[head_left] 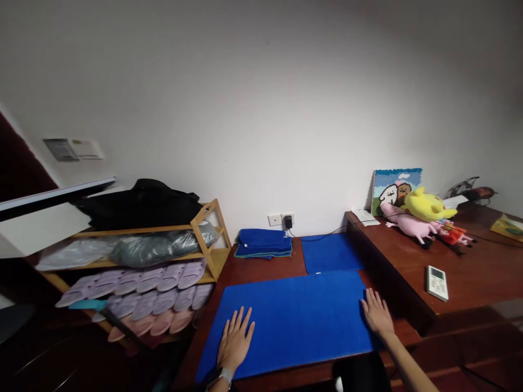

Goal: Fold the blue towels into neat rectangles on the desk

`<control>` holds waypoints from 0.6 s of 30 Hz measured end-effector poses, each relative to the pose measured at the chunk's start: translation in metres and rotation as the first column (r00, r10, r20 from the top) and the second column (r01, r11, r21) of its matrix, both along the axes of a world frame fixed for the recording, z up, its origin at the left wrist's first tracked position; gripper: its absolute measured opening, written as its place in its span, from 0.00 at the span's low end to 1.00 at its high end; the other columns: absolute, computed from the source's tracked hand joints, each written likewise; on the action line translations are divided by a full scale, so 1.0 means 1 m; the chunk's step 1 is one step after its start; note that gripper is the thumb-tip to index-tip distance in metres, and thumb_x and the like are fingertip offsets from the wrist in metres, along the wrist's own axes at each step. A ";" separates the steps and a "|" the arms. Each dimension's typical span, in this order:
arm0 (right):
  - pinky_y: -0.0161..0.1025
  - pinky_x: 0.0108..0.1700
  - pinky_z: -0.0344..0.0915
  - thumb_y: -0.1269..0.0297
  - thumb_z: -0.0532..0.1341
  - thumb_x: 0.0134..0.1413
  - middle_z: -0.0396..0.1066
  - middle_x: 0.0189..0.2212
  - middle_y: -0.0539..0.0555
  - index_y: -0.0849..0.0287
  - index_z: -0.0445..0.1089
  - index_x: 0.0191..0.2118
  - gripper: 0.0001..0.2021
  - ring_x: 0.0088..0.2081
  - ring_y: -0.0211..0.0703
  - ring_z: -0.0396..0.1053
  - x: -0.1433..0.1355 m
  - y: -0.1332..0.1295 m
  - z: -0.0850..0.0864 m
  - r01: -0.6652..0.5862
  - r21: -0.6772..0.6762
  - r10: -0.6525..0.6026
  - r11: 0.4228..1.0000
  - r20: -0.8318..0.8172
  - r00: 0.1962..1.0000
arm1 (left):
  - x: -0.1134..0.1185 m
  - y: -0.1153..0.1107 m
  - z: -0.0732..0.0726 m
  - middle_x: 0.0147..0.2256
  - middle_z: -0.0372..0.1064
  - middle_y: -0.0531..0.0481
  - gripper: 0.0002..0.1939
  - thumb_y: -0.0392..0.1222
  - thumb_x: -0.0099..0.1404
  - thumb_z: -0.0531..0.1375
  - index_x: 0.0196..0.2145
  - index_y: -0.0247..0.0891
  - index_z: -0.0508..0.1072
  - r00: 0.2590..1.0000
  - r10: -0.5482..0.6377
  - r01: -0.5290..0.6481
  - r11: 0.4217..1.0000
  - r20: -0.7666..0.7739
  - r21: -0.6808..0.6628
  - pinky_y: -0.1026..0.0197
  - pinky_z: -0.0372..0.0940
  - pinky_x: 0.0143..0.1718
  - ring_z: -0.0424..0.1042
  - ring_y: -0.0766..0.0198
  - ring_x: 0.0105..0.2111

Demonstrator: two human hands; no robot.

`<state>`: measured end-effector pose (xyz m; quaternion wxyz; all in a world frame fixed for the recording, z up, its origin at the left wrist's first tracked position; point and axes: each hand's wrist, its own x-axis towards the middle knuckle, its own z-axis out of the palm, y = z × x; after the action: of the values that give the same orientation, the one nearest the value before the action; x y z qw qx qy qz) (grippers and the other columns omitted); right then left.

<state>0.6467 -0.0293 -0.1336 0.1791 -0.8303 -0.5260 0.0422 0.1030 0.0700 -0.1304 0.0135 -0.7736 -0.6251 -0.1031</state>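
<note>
A large blue cloth (pixel 298 318) lies spread flat on the dark red wooden table (pixel 241 269). My left hand (pixel 236 338) rests palm down on its left part, fingers spread, with a watch on the wrist. On the cloth's right edge lies my right hand (pixel 377 314), also palm down with its fingers apart. Neither hand holds anything. Just behind is a smaller blue cloth (pixel 332 253), lying flat. Folded blue cloths (pixel 262 243) are stacked at the back left of the table, against the wall.
To the left stands a wooden rack (pixel 218 256) with slippers (pixel 149 277) and a black bag (pixel 143 204). On the raised surface (pixel 392 256) at right are a remote control (pixel 437 283), plush toys (pixel 412 224) and a picture (pixel 392 185). A black plug (pixel 288 221) trails a cable.
</note>
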 end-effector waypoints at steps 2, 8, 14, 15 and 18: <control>0.61 0.74 0.42 0.51 0.42 0.67 0.52 0.73 0.62 0.65 0.56 0.73 0.36 0.74 0.62 0.44 -0.044 0.002 0.005 -0.069 0.027 0.068 0.997 0.020 0.997 | 0.000 0.001 -0.001 0.73 0.49 0.49 0.31 0.56 0.76 0.46 0.72 0.49 0.56 1.000 -0.004 0.004 1.000 0.002 0.006 0.40 0.46 0.72 0.49 0.51 0.73; 0.57 0.75 0.43 0.46 0.40 0.73 0.43 0.75 0.49 0.52 0.46 0.76 0.32 0.75 0.51 0.42 -0.213 -0.003 0.014 -0.520 0.063 0.523 0.852 -0.054 0.850 | -0.001 0.001 0.000 0.73 0.48 0.49 0.31 0.57 0.76 0.46 0.72 0.50 0.55 1.000 -0.002 0.002 1.000 0.017 -0.019 0.40 0.46 0.72 0.49 0.51 0.73; 0.58 0.75 0.42 0.42 0.41 0.72 0.44 0.74 0.49 0.49 0.47 0.75 0.33 0.75 0.52 0.43 -0.201 -0.015 0.004 -0.516 0.002 0.515 0.856 -0.081 0.853 | -0.001 -0.001 0.004 0.73 0.48 0.50 0.31 0.57 0.76 0.45 0.72 0.50 0.54 1.000 -0.008 0.008 1.000 0.003 -0.024 0.40 0.46 0.72 0.48 0.51 0.73; 0.58 0.75 0.43 0.42 0.42 0.71 0.46 0.74 0.49 0.49 0.48 0.75 0.33 0.75 0.52 0.44 -0.178 -0.017 0.000 -0.467 -0.012 0.465 0.884 -0.069 0.883 | -0.002 -0.001 0.004 0.73 0.48 0.50 0.31 0.57 0.76 0.45 0.72 0.50 0.54 1.000 -0.008 0.008 1.000 -0.002 -0.025 0.40 0.46 0.72 0.48 0.51 0.73; 0.59 0.74 0.43 0.44 0.44 0.69 0.49 0.73 0.50 0.50 0.53 0.74 0.33 0.74 0.53 0.45 -0.090 -0.030 -0.015 -0.277 -0.046 0.277 0.960 0.000 0.961 | -0.001 0.000 0.004 0.74 0.47 0.51 0.31 0.56 0.76 0.45 0.73 0.50 0.54 1.000 0.000 0.000 1.000 -0.005 -0.024 0.40 0.46 0.72 0.47 0.52 0.73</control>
<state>0.5568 -0.0595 -0.1490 0.1509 -0.7526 -0.6364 0.0764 0.1022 0.0697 -0.1269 0.0058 -0.7739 -0.6264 -0.0934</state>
